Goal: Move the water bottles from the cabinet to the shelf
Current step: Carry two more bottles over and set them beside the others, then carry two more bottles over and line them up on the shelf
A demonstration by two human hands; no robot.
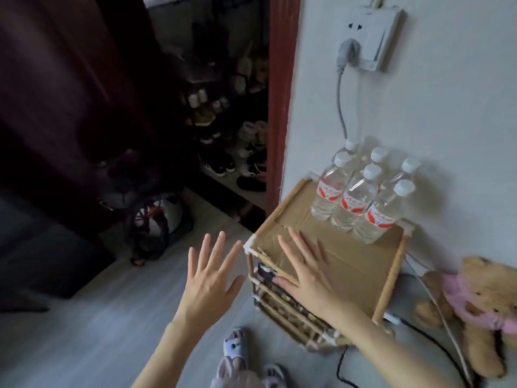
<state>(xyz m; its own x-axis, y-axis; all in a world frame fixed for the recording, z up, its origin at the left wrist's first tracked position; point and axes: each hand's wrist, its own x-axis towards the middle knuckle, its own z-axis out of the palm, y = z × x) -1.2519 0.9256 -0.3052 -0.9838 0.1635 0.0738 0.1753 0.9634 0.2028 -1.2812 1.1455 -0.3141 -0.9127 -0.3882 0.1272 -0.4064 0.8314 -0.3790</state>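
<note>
A low bamboo-framed shelf with a cardboard top (361,264) stands against the white wall. Seven clear plastic water bottles with white caps and red labels (355,200) stand upright at its far edge. The right hand (310,278) hovers over the cardboard, fingers spread; the left hand (209,281) hangs left of the shelf, fingers spread, holding nothing.

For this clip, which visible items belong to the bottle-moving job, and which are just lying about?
Job items:
water bottles, six caps visible
shelf with cardboard top
left hand, open, empty
right hand, open, empty

Lying about:
teddy bear
wall socket with plug
shoes
slippers
</note>
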